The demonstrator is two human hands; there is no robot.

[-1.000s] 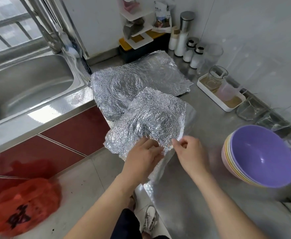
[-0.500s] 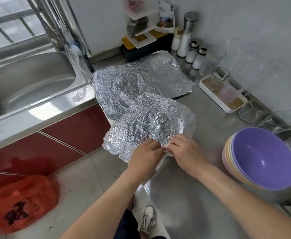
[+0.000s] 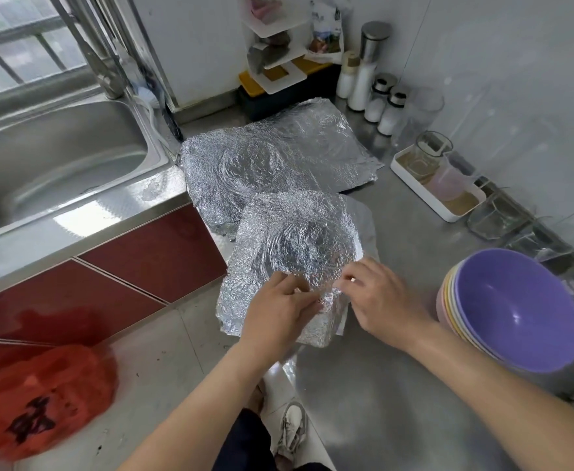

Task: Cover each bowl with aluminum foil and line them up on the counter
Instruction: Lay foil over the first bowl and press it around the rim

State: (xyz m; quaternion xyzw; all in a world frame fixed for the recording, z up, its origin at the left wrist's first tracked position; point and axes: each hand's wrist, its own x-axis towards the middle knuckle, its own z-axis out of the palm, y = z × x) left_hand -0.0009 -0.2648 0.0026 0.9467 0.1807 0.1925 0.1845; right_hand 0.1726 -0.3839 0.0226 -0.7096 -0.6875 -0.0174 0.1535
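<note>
Near the counter (image 3: 397, 385) front edge: crinkled foil (image 3: 295, 239) draped over a bowl, only a round outline pressing through, the bowl itself hidden. Left hand (image 3: 279, 311) at the foil's near edge, fingers curled, pinching the crumpled hem. Right hand (image 3: 377, 297) just beside it, thumb and forefinger nipped on the same hem toward its right corner; fingertips of the two hands close together, slightly blurred. Near-left foil corner hanging past the counter edge, over the floor. Behind, overlapped in view by the near sheet: far foil (image 3: 279, 158), bigger and flatter, again with a round outline showing, reaching back toward a dark box (image 3: 295, 96) at the wall. To the right, apart from both sheets: bowl stack (image 3: 516, 311), uncovered, tilted toward the camera, purple on top, pastel rims beneath. Along the right wall: white tray (image 3: 443, 214) with glass cups, shakers (image 3: 385, 107) farther back. Left of the counter: steel sink (image 3: 58, 154) with tap (image 3: 109, 76). Down on the floor, lower left: red bag (image 3: 41, 402); between the forearms, a white shoe (image 3: 292, 426)
</note>
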